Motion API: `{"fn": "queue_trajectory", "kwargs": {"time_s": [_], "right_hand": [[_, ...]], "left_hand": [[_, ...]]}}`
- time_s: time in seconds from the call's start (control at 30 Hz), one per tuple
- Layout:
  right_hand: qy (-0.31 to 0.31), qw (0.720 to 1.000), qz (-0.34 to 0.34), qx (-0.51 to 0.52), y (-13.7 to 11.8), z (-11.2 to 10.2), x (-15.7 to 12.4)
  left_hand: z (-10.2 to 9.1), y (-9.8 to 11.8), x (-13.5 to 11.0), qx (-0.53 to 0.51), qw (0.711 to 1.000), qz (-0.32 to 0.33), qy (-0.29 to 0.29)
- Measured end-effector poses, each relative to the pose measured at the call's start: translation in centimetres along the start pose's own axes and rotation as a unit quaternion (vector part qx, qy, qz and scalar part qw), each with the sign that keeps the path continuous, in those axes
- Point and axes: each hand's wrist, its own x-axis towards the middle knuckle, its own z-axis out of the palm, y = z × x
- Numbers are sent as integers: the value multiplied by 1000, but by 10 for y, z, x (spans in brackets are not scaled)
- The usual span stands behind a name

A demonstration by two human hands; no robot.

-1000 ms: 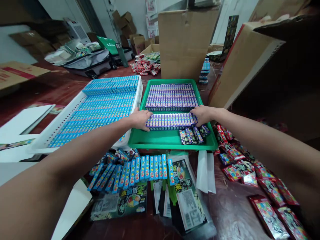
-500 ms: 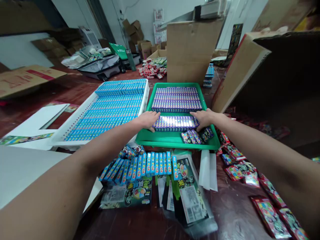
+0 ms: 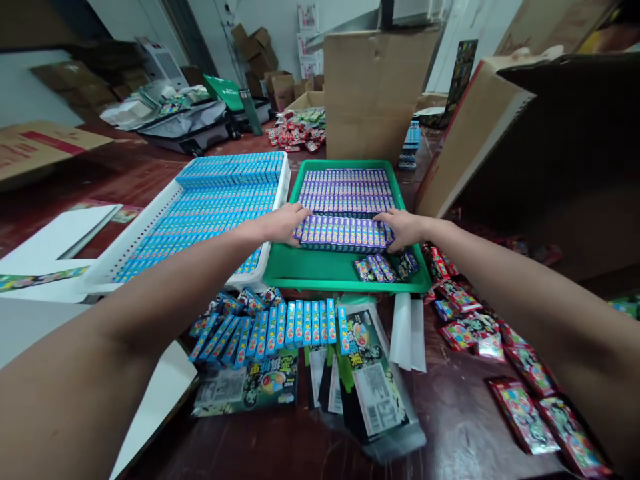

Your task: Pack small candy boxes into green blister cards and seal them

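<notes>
A row of small purple boxes (image 3: pixel 343 232) is squeezed between my two hands inside the green tray (image 3: pixel 295 280). My left hand (image 3: pixel 286 223) presses on the row's left end, and my right hand (image 3: pixel 401 229) closes on its right end. Right behind the row, more purple boxes (image 3: pixel 345 190) stand packed in lines at the tray's far side. A few loose purple boxes (image 3: pixel 380 268) lie in the tray's near right corner, below my right hand.
Left of the tray, a white crate (image 3: pixel 165 208) holds rows of blue boxes (image 3: pixel 220 207). In front stand more blue boxes (image 3: pixel 280 323) beside printed plastic bags (image 3: pixel 370 373). Red packets (image 3: pixel 523 413) lie scattered at right, near a large open carton (image 3: pixel 480 127).
Both hands have moved the row of purple boxes away from me, up to the packed lines. The row looks tilted more toward me now. The camera view has shifted slightly.
</notes>
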Motion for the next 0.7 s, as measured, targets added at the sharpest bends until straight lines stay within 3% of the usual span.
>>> {"fn": "queue_trajectory", "kwargs": {"time_s": [0.2,0.37,0.53,0.6,0.7], "right_hand": [[35,999,12,26,-10,-29,-23],[78,996,19,28,-24,-57,-77],[126,991,33,22,-26,-58,-182],[132,990,53,25,-27,-41,-234],[132,987,89,37,-32,0,-309]], "left_hand": [[-50,2,-26,8,1000,-10,15],[-90,27,-55,12,999,-4,49],[-113,90,-76,-15,995,43,91],[-114,127,-80,-46,991,81,100],[-102,182,-76,-98,979,143,103]]}}
